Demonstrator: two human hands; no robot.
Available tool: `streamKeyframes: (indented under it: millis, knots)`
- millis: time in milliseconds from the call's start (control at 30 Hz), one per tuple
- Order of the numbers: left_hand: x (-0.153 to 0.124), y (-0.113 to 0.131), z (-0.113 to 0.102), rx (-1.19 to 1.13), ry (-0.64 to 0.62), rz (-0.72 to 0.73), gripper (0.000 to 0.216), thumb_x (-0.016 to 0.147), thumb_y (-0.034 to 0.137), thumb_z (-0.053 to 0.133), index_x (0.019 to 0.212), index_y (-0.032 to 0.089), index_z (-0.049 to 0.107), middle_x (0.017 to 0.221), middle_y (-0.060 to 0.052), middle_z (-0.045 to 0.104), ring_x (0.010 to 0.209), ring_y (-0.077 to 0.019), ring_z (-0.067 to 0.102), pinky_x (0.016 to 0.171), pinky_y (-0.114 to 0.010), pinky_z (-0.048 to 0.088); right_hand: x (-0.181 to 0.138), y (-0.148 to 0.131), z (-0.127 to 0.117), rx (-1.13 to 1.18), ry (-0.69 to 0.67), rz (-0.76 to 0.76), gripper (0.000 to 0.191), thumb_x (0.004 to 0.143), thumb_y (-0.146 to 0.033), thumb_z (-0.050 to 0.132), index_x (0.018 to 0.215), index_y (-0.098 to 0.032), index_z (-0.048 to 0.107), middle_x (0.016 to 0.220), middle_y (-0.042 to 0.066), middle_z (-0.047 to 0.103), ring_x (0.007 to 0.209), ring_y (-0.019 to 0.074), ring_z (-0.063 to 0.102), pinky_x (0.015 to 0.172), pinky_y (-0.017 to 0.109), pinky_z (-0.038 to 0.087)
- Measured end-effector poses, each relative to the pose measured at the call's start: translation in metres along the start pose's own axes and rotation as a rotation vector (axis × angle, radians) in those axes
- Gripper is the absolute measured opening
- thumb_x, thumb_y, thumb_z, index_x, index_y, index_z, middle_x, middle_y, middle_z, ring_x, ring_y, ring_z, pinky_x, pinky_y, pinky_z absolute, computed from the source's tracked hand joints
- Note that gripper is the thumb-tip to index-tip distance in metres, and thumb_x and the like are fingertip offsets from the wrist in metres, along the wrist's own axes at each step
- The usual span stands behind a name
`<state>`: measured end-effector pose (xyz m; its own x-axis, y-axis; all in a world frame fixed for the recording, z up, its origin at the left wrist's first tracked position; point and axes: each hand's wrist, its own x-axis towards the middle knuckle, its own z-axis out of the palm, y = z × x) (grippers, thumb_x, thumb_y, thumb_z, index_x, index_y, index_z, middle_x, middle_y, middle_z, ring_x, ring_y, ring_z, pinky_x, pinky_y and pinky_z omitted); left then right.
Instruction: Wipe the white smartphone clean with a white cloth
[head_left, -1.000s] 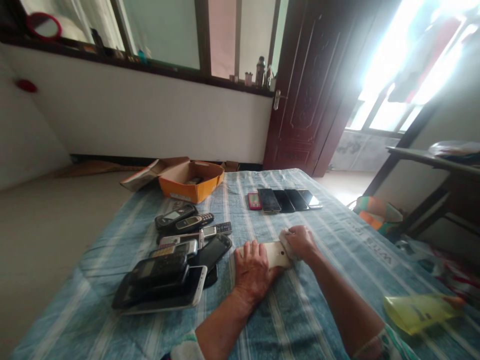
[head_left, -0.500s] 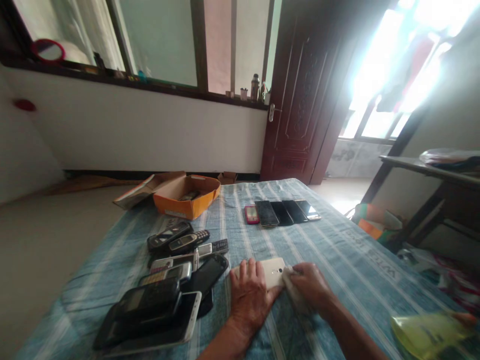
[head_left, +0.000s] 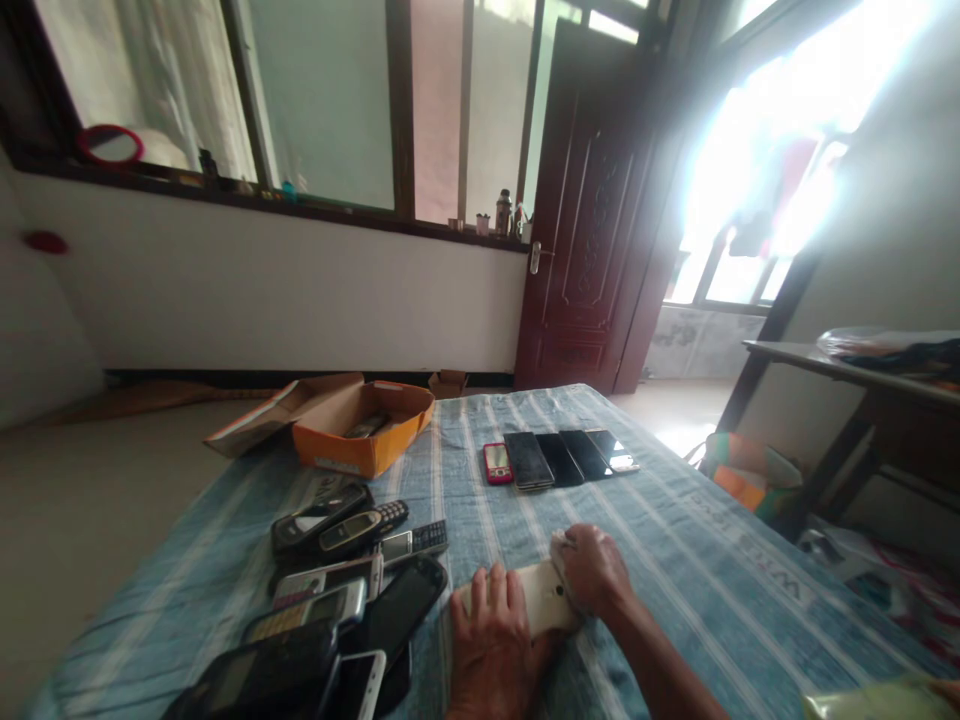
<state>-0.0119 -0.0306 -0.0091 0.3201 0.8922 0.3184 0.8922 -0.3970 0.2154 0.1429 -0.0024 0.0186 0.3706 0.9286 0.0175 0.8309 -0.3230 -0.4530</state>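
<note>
A white phone [head_left: 541, 597] lies back-up on the blue striped cloth [head_left: 675, 560]. My left hand [head_left: 491, 645] rests flat on its near end and pins it down. My right hand [head_left: 594, 572] presses a small whitish rag [head_left: 559, 547] against the phone's far end. To the left, a pile of old phones [head_left: 337, 590] spreads over the cloth. A row of several phones [head_left: 559, 458], a red one at its left, lies farther back.
An orange cardboard box [head_left: 360, 425] with its lid open stands at the cloth's far left corner. A yellow-green object [head_left: 877, 702] shows at the bottom right. A dark wooden door [head_left: 592, 200] and a dark table [head_left: 862, 370] stand beyond on the right.
The camera has tilted upward, so everything sits lower in the picture. My right hand has slid the rag back toward the phone's far end. My left hand stays on the phone.
</note>
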Motion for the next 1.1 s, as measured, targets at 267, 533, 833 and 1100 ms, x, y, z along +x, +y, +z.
streamKeyframes:
  millis: [267, 533, 833, 1100]
  knots:
    - [0.001, -0.002, 0.006, 0.039, -0.028, -0.015, 0.055, 0.080, 0.051, 0.059, 0.120, 0.013, 0.062, 0.130, -0.018, 0.058, 0.122, -0.0367, 0.049, 0.100, -0.052, 0.032, -0.006, 0.008, -0.001, 0.036, -0.001, -0.012, 0.023, 0.079, -0.018, 0.048, 0.070, -0.018, 0.068, 0.079, 0.013, 0.072, 0.074, 0.0203, 0.065, 0.054, 0.026, 0.026]
    - [0.000, -0.001, 0.003, 0.049, -0.006, -0.012, 0.051, 0.081, 0.049, 0.058, 0.118, 0.014, 0.063, 0.129, -0.016, 0.059, 0.122, -0.0345, 0.048, 0.099, -0.049, 0.033, -0.036, 0.028, 0.007, 0.106, -0.002, -0.053, 0.020, 0.072, -0.014, 0.049, 0.056, -0.016, 0.061, 0.057, 0.003, 0.063, 0.060, 0.0138, 0.055, 0.050, 0.024, 0.022]
    - [0.001, -0.004, 0.004, 0.060, 0.019, 0.020, 0.054, 0.082, 0.055, 0.056, 0.115, 0.013, 0.063, 0.124, -0.016, 0.061, 0.118, -0.0347, 0.050, 0.096, -0.049, 0.035, -0.054, 0.041, 0.006, 0.267, 0.277, -0.216, 0.025, 0.089, -0.025, 0.044, 0.075, -0.021, 0.065, 0.063, -0.001, 0.064, 0.059, 0.0122, 0.055, 0.057, 0.020, 0.035]
    - [0.001, -0.014, 0.008, 0.008, -0.025, 0.034, 0.048, 0.084, 0.048, 0.052, 0.119, 0.017, 0.062, 0.128, -0.014, 0.060, 0.121, -0.0321, 0.049, 0.098, -0.047, 0.033, -0.053, 0.019, 0.038, 0.105, 0.427, -0.729, 0.022, 0.088, -0.015, 0.044, 0.087, -0.023, 0.065, 0.082, 0.003, 0.066, 0.076, 0.0172, 0.059, 0.071, 0.025, 0.042]
